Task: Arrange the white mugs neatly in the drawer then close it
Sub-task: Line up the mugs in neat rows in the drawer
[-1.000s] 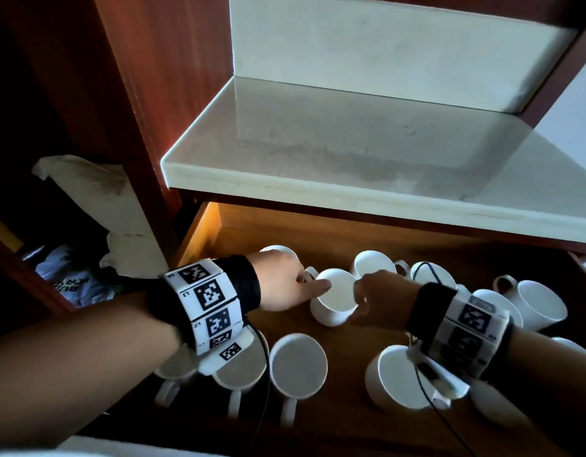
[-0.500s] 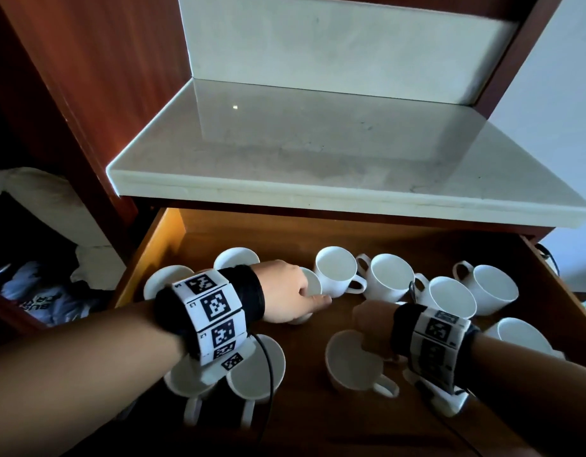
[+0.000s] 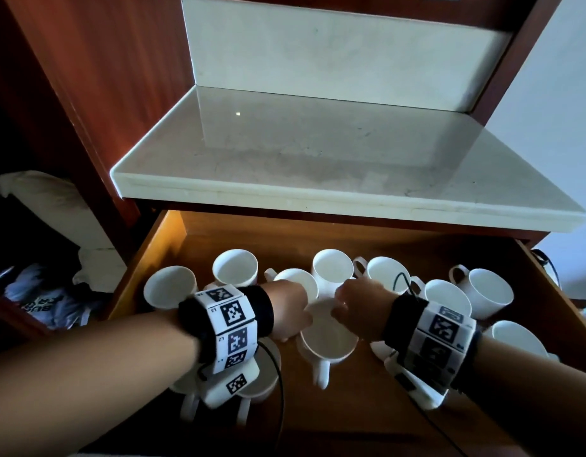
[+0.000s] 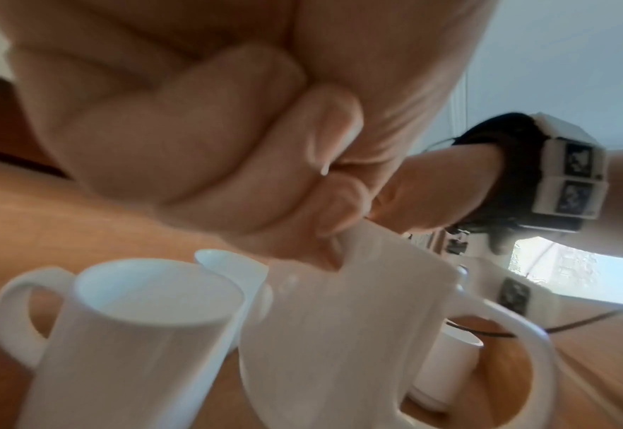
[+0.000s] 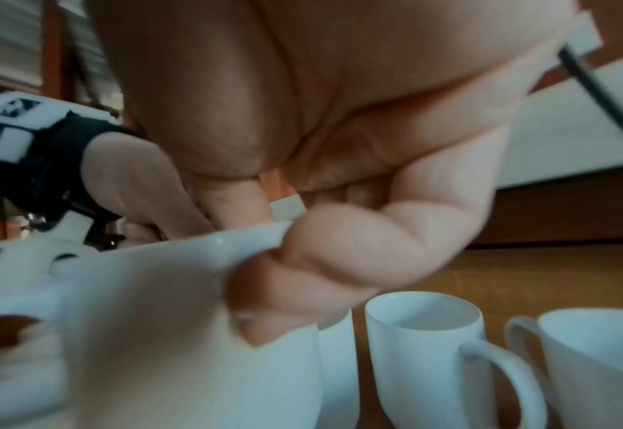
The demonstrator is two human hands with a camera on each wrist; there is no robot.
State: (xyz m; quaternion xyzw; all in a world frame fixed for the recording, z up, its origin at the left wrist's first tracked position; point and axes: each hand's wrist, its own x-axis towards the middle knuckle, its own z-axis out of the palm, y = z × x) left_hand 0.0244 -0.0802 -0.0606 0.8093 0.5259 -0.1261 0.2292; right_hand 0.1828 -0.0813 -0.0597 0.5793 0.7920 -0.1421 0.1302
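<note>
I have one white mug point(image 3: 327, 338) between my two hands, in the middle of the open drawer point(image 3: 159, 245), its handle point(image 3: 321, 374) pointing back toward me. My left hand point(image 3: 290, 310) pinches the rim on its side and my right hand point(image 3: 359, 308) pinches the rim opposite, thumb inside and fingers point(image 5: 324, 252) curled against the outer wall. It looks like glazed ceramic: stiff, smooth and probably slick, with enough weight that a rim pinch alone could slip, and brittle enough to chip if it knocks a neighbour. A surer hold, I think, is round the body or through the handle. Just beyond my fingertips a row of upright mugs point(image 3: 332, 272) runs along the back, close together, so there is little room to swing it. More mugs lie under my left wrist point(image 3: 261, 380), and others stand beside my right wrist point(image 3: 516, 338). I would set it down gently, handle lined up with the rest.
</note>
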